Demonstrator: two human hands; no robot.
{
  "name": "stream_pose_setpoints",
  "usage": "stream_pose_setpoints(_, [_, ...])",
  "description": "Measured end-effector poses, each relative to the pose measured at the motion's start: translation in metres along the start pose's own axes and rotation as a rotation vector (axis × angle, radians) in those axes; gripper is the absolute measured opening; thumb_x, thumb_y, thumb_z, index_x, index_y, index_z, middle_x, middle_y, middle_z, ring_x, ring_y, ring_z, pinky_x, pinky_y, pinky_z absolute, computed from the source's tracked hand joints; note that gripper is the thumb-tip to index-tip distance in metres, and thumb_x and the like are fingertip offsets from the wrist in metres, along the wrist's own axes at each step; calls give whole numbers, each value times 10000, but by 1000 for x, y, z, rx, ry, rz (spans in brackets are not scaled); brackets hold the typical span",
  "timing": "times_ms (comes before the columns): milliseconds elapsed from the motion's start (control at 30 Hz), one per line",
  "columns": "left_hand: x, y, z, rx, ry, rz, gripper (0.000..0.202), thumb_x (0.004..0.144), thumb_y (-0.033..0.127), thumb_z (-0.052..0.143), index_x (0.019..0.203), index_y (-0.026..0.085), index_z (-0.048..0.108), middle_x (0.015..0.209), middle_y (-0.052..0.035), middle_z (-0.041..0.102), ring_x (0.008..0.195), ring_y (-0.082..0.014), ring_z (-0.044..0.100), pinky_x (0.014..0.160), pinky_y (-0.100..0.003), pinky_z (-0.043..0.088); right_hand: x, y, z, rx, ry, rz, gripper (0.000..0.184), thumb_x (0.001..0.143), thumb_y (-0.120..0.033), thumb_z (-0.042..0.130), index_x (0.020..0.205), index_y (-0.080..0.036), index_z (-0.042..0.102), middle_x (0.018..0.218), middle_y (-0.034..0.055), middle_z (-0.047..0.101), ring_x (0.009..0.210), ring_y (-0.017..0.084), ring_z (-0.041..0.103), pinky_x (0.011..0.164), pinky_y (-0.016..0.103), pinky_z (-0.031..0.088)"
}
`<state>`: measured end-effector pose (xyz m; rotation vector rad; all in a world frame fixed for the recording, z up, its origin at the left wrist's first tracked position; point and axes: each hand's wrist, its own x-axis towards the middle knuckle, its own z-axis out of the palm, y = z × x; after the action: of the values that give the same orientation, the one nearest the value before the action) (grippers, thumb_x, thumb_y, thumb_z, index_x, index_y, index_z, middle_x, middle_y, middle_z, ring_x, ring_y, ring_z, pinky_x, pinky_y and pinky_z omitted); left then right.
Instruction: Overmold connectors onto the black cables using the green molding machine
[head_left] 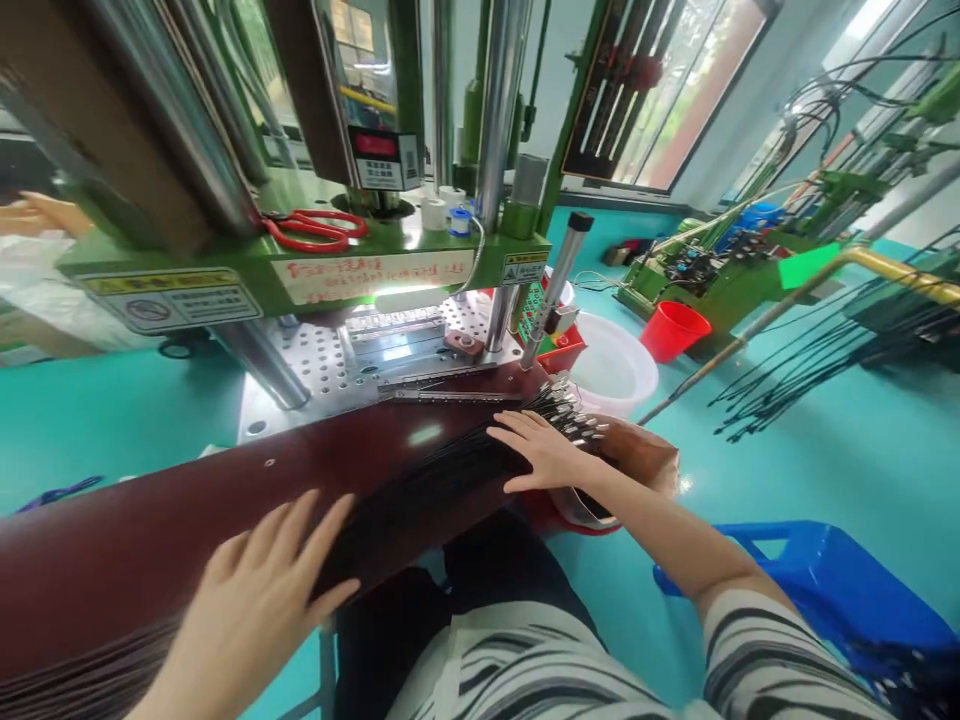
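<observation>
A bundle of black cables [427, 480] lies along the dark red-brown board [300, 465] before me. Its metal connector ends [570, 408] fan out past the board's right end. My right hand [544, 450] rests on the bundle close to those connectors, fingers spread. Over the board at the left, my left hand [262, 570] is open with its fingers apart, slightly blurred, near the other stretch of the cables. I cannot tell whether it touches them. More thin dark cables [90, 665] lie at the board's lower left, partly behind my left forearm.
Behind the board stands a green press [420, 260] with a metal mould [394, 340] on its perforated plate. Red-handled scissors [315, 230] lie on the press. To the right are a white tub [611, 365], a red bucket [675, 330] and a blue stool [817, 580].
</observation>
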<state>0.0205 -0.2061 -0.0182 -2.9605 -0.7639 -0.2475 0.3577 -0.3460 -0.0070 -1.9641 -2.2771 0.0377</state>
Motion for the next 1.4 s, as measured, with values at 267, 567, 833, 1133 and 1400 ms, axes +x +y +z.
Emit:
stream_pose_setpoints(267, [-21,-53,17,68,20,-103,501,746,625,424,892,194,633,890,-107,655,834,-305,589,710,-401,422,13,34,14,-42,135,-54,696,754,-599,504,1248,-109,471,1134,172,539,1059,275,468,947,442,305])
stream_pose_setpoints(567, [24,-71,3,-76,-159,-161,533,754,606,443,1054,192,592,1080,-84,596,959,-263,552,758,-350,440,12,42,21,-36,239,-121,543,781,-493,524,1167,-112,532,1011,150,571,944,263,502,850,446,365])
stream_pose_setpoints(833, [126,38,7,-212,-156,66,435,866,470,363,1163,180,495,1120,-93,552,1011,-220,525,852,-348,422,5,38,18,126,481,-166,298,780,-226,572,1070,-160,557,1051,121,570,1019,248,490,857,434,415])
stream_pose_setpoints(1133, [164,54,-4,-154,-91,275,283,902,304,329,828,160,561,914,-92,588,852,-201,548,726,-324,441,-20,-7,7,513,492,-112,281,762,-80,507,991,-209,606,986,95,596,920,207,530,783,398,472])
stream_pose_setpoints(1400, [147,39,-48,-646,-19,-141,289,811,484,425,876,212,499,832,-26,596,765,-194,559,701,-289,426,21,-47,1,1781,252,150,249,761,-239,590,1009,-234,619,867,49,640,773,167,602,698,339,488])
